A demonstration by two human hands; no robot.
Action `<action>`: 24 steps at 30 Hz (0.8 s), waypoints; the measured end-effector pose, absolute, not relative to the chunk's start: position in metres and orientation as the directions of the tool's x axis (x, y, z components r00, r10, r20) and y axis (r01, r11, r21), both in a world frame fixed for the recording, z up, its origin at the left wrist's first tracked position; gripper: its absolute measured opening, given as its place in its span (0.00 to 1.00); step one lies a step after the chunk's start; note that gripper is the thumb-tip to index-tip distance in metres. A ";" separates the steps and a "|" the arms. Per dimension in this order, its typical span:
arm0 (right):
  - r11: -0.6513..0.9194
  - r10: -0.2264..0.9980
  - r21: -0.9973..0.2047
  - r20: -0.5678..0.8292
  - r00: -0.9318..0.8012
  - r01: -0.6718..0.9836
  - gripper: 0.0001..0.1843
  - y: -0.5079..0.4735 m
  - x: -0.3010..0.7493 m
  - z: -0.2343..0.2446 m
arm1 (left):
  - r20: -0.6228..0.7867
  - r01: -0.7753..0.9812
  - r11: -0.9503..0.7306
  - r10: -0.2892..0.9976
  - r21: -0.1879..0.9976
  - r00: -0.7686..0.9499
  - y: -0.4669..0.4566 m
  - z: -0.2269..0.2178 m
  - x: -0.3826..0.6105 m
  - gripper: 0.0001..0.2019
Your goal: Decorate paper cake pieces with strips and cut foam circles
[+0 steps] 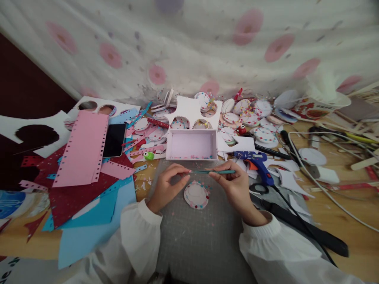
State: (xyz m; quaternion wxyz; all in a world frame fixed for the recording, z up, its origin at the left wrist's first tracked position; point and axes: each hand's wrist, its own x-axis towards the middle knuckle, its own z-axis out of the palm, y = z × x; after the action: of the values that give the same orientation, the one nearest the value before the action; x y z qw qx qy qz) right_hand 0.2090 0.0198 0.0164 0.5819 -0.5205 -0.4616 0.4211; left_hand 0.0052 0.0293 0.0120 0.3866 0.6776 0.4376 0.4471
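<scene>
My left hand (168, 185) and my right hand (233, 185) hover over a grey cutting mat (195, 236), both pinched on a thin teal stick-like tool (211, 172) held level between them. The left fingertips grip its left tip, the right fingers hold its right half. Just below the tool a white paper disc (196, 195) with coloured dots along its rim lies flat on the mat, between the two hands. Both wrists wear white gathered sleeves.
A shallow pink-lined box (191, 145) stands behind the mat. A blue glue gun (256, 161) and black scissors (260, 188) lie right. Pink, red and blue paper sheets (83, 185) and a phone (114, 140) lie left. Several dotted discs (251, 116) and a cable (319, 185) clutter the back and right.
</scene>
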 end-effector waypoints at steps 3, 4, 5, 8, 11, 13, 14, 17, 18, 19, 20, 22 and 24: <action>0.091 0.978 -0.995 0.084 0.192 -0.029 0.13 0.019 0.207 0.016 | 0.250 0.229 -0.299 0.943 0.926 0.218 0.029 0.010 0.005 0.04; 0.090 0.979 -0.995 0.081 0.185 -0.038 0.13 0.018 0.207 0.016 | 0.247 0.222 -0.293 0.946 0.930 0.211 0.029 0.008 0.004 0.04; 0.089 0.981 -0.995 0.079 0.179 -0.044 0.13 0.018 0.207 0.016 | 0.243 0.215 -0.286 0.948 0.934 0.207 0.030 0.007 0.004 0.04; 0.087 0.980 -0.995 0.077 0.186 -0.046 0.12 0.018 0.207 0.017 | 0.230 0.190 -0.267 0.953 0.945 0.195 0.030 0.004 0.003 0.04; 0.092 0.978 -0.995 0.083 0.193 -0.039 0.12 0.018 0.208 0.017 | 0.222 0.168 -0.255 0.956 0.952 0.193 0.030 0.004 0.003 0.04; 0.096 0.979 -0.995 0.086 0.186 -0.041 0.12 0.018 0.208 0.016 | 0.221 0.157 -0.253 0.956 0.955 0.195 0.029 0.005 0.003 0.03; 0.096 0.979 -0.995 0.087 0.184 -0.041 0.12 0.018 0.208 0.015 | 0.220 0.155 -0.252 0.955 0.955 0.199 0.029 0.005 0.003 0.03; 0.100 0.980 -0.994 0.091 0.176 -0.041 0.11 0.017 0.208 0.015 | 0.218 0.167 -0.254 0.953 0.953 0.209 0.029 0.007 0.003 0.02; 0.101 0.981 -0.994 0.093 0.171 -0.039 0.11 0.017 0.207 0.015 | 0.217 0.173 -0.255 0.953 0.951 0.212 0.029 0.007 0.003 0.03; 0.103 0.982 -0.994 0.096 0.164 -0.037 0.11 0.017 0.207 0.016 | 0.217 0.178 -0.257 0.952 0.950 0.215 0.029 0.007 0.004 0.03; 0.106 0.982 -0.994 0.099 0.159 -0.035 0.10 0.017 0.207 0.017 | 0.220 0.180 -0.260 0.951 0.949 0.218 0.029 0.007 0.004 0.03; 0.110 0.983 -0.993 0.104 0.151 -0.033 0.10 0.017 0.207 0.018 | 0.226 0.175 -0.267 0.948 0.948 0.223 0.030 0.007 0.005 0.03; 0.107 0.983 -0.994 0.100 0.152 -0.038 0.11 0.017 0.207 0.018 | 0.234 0.164 -0.274 0.945 0.947 0.227 0.031 0.006 0.005 0.03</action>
State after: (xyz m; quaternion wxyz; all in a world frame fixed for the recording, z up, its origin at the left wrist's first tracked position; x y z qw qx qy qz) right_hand 0.2075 0.0170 0.0183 0.5729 -0.4978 -0.4746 0.4458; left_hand 0.0045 0.0312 0.0065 0.4286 0.6556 0.4232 0.4554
